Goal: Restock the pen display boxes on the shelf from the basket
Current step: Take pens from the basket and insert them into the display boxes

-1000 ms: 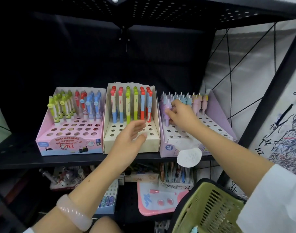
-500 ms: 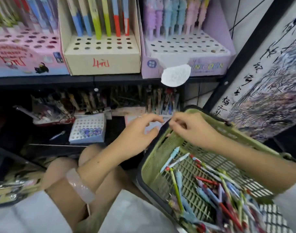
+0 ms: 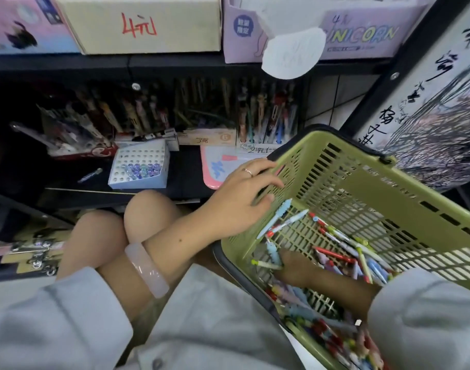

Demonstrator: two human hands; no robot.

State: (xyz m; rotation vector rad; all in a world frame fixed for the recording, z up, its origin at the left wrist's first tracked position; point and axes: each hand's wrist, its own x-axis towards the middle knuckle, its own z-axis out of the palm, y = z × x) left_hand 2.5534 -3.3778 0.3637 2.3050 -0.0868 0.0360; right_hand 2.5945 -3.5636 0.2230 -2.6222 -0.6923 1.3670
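Head view, looking down over the knees; green basket (image 3: 383,188) sits tilted at lower right, its near rim dark-edged; loose pens (image 3: 335,252) lie in a heap on its slatted floor, red, blue, yellow and pastel mixed. Left hand (image 3: 244,196) rests over the basket's near-left rim, fingers spread and draped down the inner wall, holding nothing; a ring shows on one finger, a pale pink bangle (image 3: 147,269) on the wrist. Right hand (image 3: 295,265) is down inside the basket among the pens, in shadow; fingertips lie beside a pale blue pen (image 3: 272,252), but whether they pinch it cannot be told. Shelf (image 3: 175,62) edge runs across the top; three display boxes stand on it side by side, only their fronts visible: pink box (image 3: 20,25) at left, cream box (image 3: 148,25) with red handwriting in the middle, lilac box (image 3: 362,33) marked UNICORN at right, a white paper tag (image 3: 292,57) hanging over its front. Lower shelf holds more stationery, dim; a small white holed box (image 3: 140,166) with a few blue-capped items stands there.
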